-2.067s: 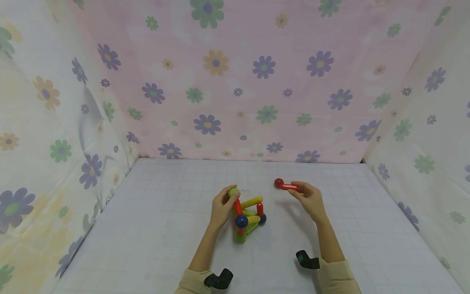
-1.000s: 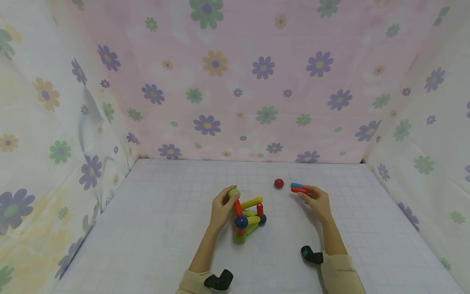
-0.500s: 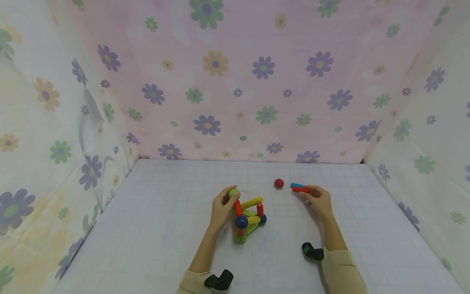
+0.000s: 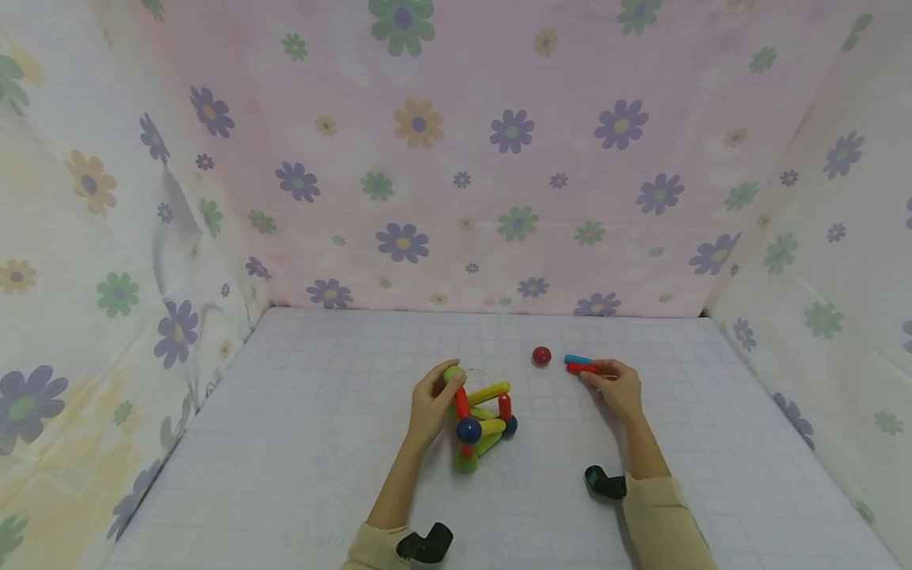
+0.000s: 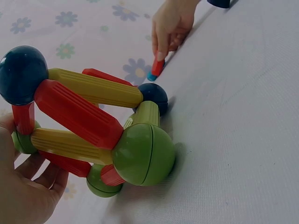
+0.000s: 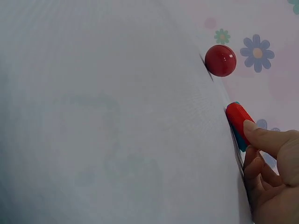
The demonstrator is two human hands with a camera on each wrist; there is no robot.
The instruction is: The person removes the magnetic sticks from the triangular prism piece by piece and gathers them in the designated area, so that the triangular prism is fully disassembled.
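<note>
My left hand [image 4: 427, 405] grips the green ball [image 4: 454, 374] at the top of a magnetic ball-and-stick frame. That frame joins green balls and dark blue balls [image 4: 469, 431] with red and yellow sticks [image 4: 488, 392]. From the left wrist, its yellow stick [image 5: 93, 87] and near green ball [image 5: 140, 154] show large. Over to the right, my right hand [image 4: 620, 389] pinches a red magnetic stick [image 4: 580, 368] between thumb and fingers. A blue stick [image 4: 575, 359] lies right alongside it, partly covered by the red one in the right wrist view.
A loose red ball [image 4: 541, 355] sits on the white-covered table [image 4: 321, 443], left of the sticks. Flower-print cloth [image 4: 463, 158] walls enclose the back and sides. Black devices [image 4: 606, 482] are strapped at both wrists.
My right hand has drawn the red stick rightward, away from the red ball, to beside the blue stick, which now shows. The red ball stays put. My left hand and the frame hold still.
</note>
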